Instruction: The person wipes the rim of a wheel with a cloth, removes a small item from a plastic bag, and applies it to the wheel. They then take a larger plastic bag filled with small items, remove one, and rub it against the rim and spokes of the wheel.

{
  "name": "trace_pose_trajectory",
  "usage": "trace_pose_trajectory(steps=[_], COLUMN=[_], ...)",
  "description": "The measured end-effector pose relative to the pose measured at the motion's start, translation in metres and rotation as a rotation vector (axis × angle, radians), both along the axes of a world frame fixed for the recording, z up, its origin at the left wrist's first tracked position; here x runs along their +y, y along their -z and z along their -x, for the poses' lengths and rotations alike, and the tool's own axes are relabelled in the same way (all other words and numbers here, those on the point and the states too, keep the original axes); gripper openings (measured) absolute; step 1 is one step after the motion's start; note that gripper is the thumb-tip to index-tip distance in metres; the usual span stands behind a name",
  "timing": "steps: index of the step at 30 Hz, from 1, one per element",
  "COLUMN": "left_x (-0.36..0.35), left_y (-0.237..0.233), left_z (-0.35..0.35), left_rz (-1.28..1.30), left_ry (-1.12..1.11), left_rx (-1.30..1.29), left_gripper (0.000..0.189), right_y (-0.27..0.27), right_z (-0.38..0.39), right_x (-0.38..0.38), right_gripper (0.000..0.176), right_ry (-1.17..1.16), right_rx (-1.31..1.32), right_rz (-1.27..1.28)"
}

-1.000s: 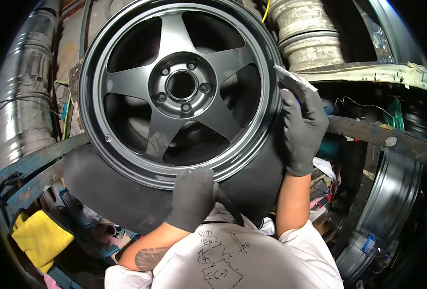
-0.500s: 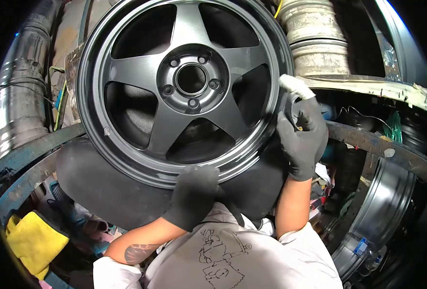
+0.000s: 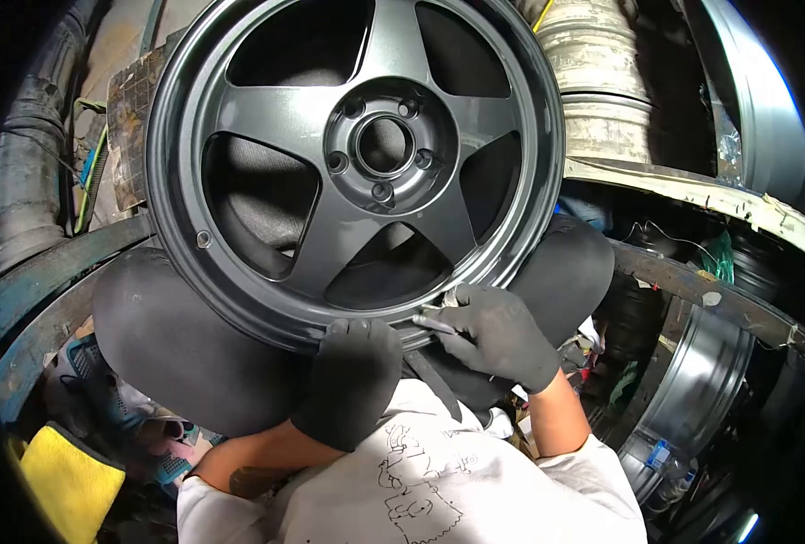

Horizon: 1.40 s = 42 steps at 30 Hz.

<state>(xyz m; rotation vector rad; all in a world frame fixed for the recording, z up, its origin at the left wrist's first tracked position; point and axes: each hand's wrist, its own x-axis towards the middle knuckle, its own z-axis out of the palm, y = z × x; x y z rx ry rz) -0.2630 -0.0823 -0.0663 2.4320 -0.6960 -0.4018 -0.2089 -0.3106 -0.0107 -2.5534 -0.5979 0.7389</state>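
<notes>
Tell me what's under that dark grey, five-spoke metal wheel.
The person's black-clothed legs show under the wheel, emerging at both sides. A dark, grainy surface shows through its lower-left opening, unidentifiable in shadow. Whatever sits behind the solid spokes is covered.

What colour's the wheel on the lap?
Dark grey, almost charcoal, with a slight sheen: the wheel shows best in the head view, the only one.

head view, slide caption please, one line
Gloved left hand on a dark wheel, gloved right hand beside it holding a thin pale thing.
</notes>
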Motion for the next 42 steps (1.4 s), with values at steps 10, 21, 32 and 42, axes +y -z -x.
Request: trace_pose_trajectory(steps=[10,21,32,42], left_x=[0.008,0.026,0.027,0.028], left_y=[0.001,-0.004,-0.005,-0.012], left_z=[0.026,0.026,0.026,0.023], left_rz=[0.427,0.244,0.310,0.275], left_ry=[0.305,0.479,0.392,0.440], left_rx=[-0.092,-0.150,-0.139,-0.129], left_gripper=[0.023,0.019,0.010,0.011], right_y=[-0.003,-0.021,-0.009,-0.005], right_z=[0.009,0.005,0.042,0.049], right_x=[0.011,0.018,0.025,0.032], right_gripper=[0.040,0.026,0.025,0.029], right_ry=[-0.191,-0.177,-0.169,-0.203], right_rx=[0.139,0.062,-0.103,-0.203], right_rz=[0.309,0.434,0.410,0.499])
